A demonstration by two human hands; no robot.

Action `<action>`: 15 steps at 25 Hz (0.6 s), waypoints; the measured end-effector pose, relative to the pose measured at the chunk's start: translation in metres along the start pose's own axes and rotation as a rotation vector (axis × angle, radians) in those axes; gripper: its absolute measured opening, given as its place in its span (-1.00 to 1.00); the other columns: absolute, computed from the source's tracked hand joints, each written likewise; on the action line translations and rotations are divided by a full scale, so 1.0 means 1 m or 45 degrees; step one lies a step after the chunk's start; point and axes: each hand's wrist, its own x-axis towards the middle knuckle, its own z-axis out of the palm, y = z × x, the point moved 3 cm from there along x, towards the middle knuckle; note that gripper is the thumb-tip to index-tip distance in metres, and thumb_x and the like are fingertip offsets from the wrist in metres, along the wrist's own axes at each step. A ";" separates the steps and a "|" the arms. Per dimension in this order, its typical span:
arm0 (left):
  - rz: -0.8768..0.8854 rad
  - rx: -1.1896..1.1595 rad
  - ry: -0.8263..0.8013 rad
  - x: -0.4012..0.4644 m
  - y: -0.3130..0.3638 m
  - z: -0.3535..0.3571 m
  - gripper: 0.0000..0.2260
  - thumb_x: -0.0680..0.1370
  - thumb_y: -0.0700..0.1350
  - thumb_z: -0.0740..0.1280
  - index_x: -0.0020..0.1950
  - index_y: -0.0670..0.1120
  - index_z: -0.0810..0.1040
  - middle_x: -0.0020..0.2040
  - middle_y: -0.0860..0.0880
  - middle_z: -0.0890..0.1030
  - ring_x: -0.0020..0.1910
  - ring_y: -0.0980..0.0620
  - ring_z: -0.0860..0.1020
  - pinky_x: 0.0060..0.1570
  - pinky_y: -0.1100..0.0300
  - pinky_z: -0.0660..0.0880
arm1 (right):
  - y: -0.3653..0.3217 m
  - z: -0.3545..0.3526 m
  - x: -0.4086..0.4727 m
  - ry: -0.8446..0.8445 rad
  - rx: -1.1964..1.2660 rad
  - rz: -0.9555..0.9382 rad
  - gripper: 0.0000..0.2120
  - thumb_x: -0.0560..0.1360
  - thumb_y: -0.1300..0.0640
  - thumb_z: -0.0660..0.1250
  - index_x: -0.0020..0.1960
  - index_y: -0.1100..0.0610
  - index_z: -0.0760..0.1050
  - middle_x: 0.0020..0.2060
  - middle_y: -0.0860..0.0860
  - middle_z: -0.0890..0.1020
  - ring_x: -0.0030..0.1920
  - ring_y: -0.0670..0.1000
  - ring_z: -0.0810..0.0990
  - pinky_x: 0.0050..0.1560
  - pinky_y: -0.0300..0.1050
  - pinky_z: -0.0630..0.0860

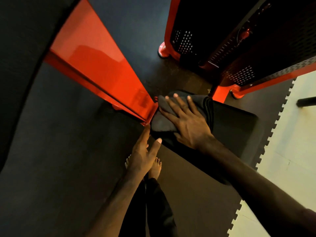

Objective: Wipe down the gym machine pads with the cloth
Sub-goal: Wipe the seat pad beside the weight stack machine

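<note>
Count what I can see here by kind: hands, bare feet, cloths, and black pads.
Hands: 2, left hand and right hand
Bare feet: 2, one and another
Cloths: 1, dark cloth
Black pads: 2, right pad and left pad
Total: 7

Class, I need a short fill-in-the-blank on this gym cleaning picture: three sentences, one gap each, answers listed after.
1. The right hand presses a dark ____ flat on the seat pad.
2. The machine frame beside the pad is painted ____.
3. The left hand holds ____.

Answers: cloth; red; nothing
</note>
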 end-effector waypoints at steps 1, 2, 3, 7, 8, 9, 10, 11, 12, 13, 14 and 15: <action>0.021 0.036 -0.023 -0.001 -0.001 -0.002 -0.24 0.56 0.37 0.29 0.70 0.14 0.20 0.67 0.14 0.28 0.55 0.21 0.37 0.47 -0.07 0.48 | 0.007 -0.001 -0.014 -0.001 -0.022 -0.100 -0.12 0.46 -0.11 0.32 0.71 -0.05 0.08 0.71 0.10 -0.02 0.70 0.22 -0.12 0.63 0.37 -0.02; 0.043 0.067 -0.040 -0.002 -0.002 -0.003 -0.24 0.57 0.37 0.28 0.71 0.15 0.17 0.68 0.17 0.24 0.59 0.21 0.32 0.50 -0.09 0.45 | 0.017 -0.003 -0.025 0.018 -0.033 -0.117 -0.13 0.45 -0.10 0.31 0.71 -0.05 0.09 0.71 0.11 0.00 0.70 0.21 -0.09 0.63 0.36 -0.01; 0.059 0.103 -0.050 -0.003 -0.002 -0.004 -0.24 0.58 0.38 0.27 0.71 0.15 0.14 0.69 0.19 0.21 0.61 0.22 0.29 0.51 -0.09 0.43 | 0.028 -0.005 -0.026 0.039 -0.029 -0.044 -0.12 0.44 -0.08 0.34 0.71 -0.05 0.11 0.71 0.11 0.03 0.70 0.21 -0.06 0.63 0.37 0.00; 0.084 0.200 -0.091 -0.004 -0.002 -0.002 -0.20 0.59 0.38 0.24 0.74 0.08 0.08 0.72 0.11 0.17 0.65 0.18 0.23 0.55 -0.07 0.37 | 0.017 -0.008 0.038 0.019 0.043 0.381 -0.10 0.45 -0.10 0.42 0.70 -0.06 0.13 0.71 0.12 0.02 0.70 0.26 -0.05 0.62 0.40 -0.04; 0.089 0.206 -0.087 -0.005 -0.002 -0.002 -0.20 0.60 0.36 0.24 0.74 0.07 0.08 0.72 0.09 0.17 0.65 0.17 0.23 0.56 -0.06 0.37 | 0.001 -0.010 0.050 0.015 0.044 0.344 -0.11 0.45 -0.12 0.42 0.70 -0.06 0.13 0.71 0.12 0.01 0.70 0.26 -0.07 0.62 0.40 -0.05; 0.080 0.212 -0.082 -0.006 -0.001 -0.001 -0.21 0.60 0.36 0.23 0.74 0.06 0.09 0.71 0.07 0.19 0.65 0.15 0.25 0.55 -0.06 0.37 | -0.014 -0.008 0.053 -0.001 0.043 0.249 -0.12 0.45 -0.13 0.41 0.69 -0.06 0.14 0.71 0.12 0.00 0.70 0.26 -0.09 0.62 0.39 -0.06; 0.067 0.217 -0.074 -0.008 -0.002 -0.001 -0.23 0.59 0.37 0.22 0.72 0.08 0.12 0.70 0.05 0.24 0.63 0.12 0.28 0.54 -0.06 0.39 | -0.022 -0.005 0.045 -0.030 0.030 0.121 -0.12 0.46 -0.13 0.40 0.70 -0.06 0.12 0.71 0.11 -0.01 0.70 0.25 -0.11 0.63 0.38 -0.07; 0.052 0.236 -0.071 -0.009 -0.001 -0.001 -0.25 0.59 0.40 0.20 0.71 0.12 0.16 0.68 0.06 0.29 0.62 0.09 0.32 0.53 -0.07 0.39 | -0.024 -0.004 0.029 -0.055 0.008 0.004 -0.11 0.47 -0.14 0.37 0.71 -0.06 0.09 0.72 0.11 -0.05 0.70 0.23 -0.14 0.63 0.38 -0.07; 0.042 0.265 -0.073 -0.011 -0.001 -0.002 -0.27 0.58 0.44 0.18 0.69 0.19 0.16 0.67 0.10 0.29 0.62 0.07 0.33 0.54 -0.09 0.38 | -0.020 -0.003 0.008 -0.059 -0.010 -0.083 -0.10 0.48 -0.14 0.35 0.72 -0.06 0.04 0.72 0.10 -0.08 0.70 0.22 -0.17 0.63 0.37 -0.05; 0.025 0.294 -0.087 -0.012 -0.001 -0.003 -0.28 0.58 0.48 0.15 0.69 0.30 0.09 0.69 0.19 0.23 0.63 0.07 0.30 0.56 -0.11 0.34 | -0.011 -0.005 -0.012 -0.062 -0.020 -0.126 -0.09 0.47 -0.13 0.35 0.72 -0.07 0.02 0.72 0.10 -0.09 0.70 0.20 -0.17 0.63 0.36 -0.03; 0.021 0.307 -0.109 -0.014 -0.002 -0.003 -0.29 0.57 0.50 0.13 0.68 0.39 -0.02 0.69 0.27 0.14 0.65 0.10 0.25 0.58 -0.12 0.31 | 0.001 -0.007 -0.024 -0.039 -0.031 -0.112 -0.08 0.46 -0.10 0.36 0.72 -0.07 0.02 0.72 0.09 -0.08 0.70 0.20 -0.16 0.63 0.36 -0.02; 0.026 0.308 -0.125 -0.016 -0.002 -0.004 -0.28 0.56 0.52 0.11 0.65 0.45 -0.10 0.69 0.33 0.07 0.66 0.14 0.22 0.60 -0.13 0.28 | 0.016 -0.006 -0.028 -0.027 -0.040 -0.033 -0.06 0.44 -0.08 0.39 0.72 -0.07 0.02 0.72 0.10 -0.06 0.70 0.20 -0.13 0.63 0.36 -0.02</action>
